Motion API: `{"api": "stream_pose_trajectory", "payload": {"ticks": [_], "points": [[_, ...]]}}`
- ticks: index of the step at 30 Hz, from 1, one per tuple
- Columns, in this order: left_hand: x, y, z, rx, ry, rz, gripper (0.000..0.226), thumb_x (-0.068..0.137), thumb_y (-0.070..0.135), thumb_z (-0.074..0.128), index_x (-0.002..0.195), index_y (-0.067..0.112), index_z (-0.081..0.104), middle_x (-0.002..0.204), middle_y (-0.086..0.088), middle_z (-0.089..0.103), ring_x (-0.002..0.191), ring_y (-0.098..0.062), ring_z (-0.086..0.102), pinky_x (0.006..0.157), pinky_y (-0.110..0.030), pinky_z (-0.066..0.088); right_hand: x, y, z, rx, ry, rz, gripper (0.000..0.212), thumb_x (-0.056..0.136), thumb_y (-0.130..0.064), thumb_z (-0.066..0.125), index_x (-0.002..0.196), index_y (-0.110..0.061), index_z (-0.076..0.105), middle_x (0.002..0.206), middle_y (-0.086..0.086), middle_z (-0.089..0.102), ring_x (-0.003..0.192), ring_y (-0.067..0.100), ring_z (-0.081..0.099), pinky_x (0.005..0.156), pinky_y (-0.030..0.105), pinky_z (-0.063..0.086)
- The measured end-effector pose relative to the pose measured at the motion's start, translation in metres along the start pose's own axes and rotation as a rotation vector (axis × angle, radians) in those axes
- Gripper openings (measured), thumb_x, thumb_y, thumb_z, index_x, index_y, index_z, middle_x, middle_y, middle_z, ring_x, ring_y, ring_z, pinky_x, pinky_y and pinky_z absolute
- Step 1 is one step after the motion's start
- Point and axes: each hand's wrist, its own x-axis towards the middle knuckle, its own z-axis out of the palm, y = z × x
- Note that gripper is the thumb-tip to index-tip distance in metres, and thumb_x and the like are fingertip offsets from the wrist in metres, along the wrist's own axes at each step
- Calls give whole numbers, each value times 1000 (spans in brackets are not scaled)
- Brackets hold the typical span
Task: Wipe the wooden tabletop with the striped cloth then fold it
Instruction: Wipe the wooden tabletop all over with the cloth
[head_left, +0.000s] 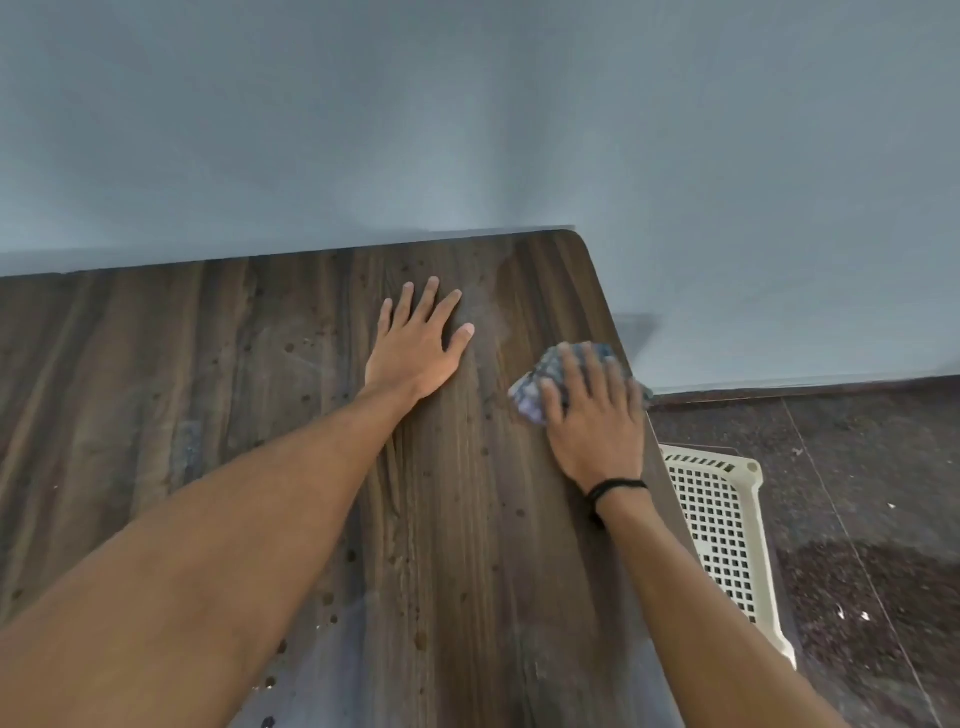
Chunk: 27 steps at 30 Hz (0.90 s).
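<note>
1. Step in hand: the wiping. The folding is not yet begun, as the cloth (532, 397) is bunched into a wad rather than laid out.
2. The cloth sits at the right edge of the desk (260, 415), toward the far right corner. Part of it pokes out to the left and far side of the right hand (592, 415).
3. The right hand lies on top of the cloth, fingers spread and nearly straight, and presses it to the wood rather than clutching it. A dark band (615, 486) circles that wrist.
4. The left hand (415, 343) rests flat on bare wood to the left of the cloth and a little farther off, fingers wide and holding nothing. It looks like a brace for the body.
5. Dark spots (327, 597) dot the near and middle parts of the desk, so much of the surface likely needs passes.
6. Next move, as I judge it: slide the cloth leftward and nearer under steady downward pressure, and lift the left hand when the cloth reaches it.
7. Care is needed at the right edge, since the cloth could slip off toward the basket (717, 519) on the floor (857, 493).
8. Folding then calls for both hands to spread the wad flat first.
</note>
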Motion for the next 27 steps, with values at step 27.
{"api": "stream_pose_trajectory", "payload": {"ticks": [27], "points": [[-111,8,9,-28,37,-88,58,105,52,21,158,29,19,167,4,8,154,-22,1,125,-43,2,-68,68,-31,-121,-272,-743,60,106,-58,13,161,-35,15,168,-6,16,156,16,10,126,45,5]]}}
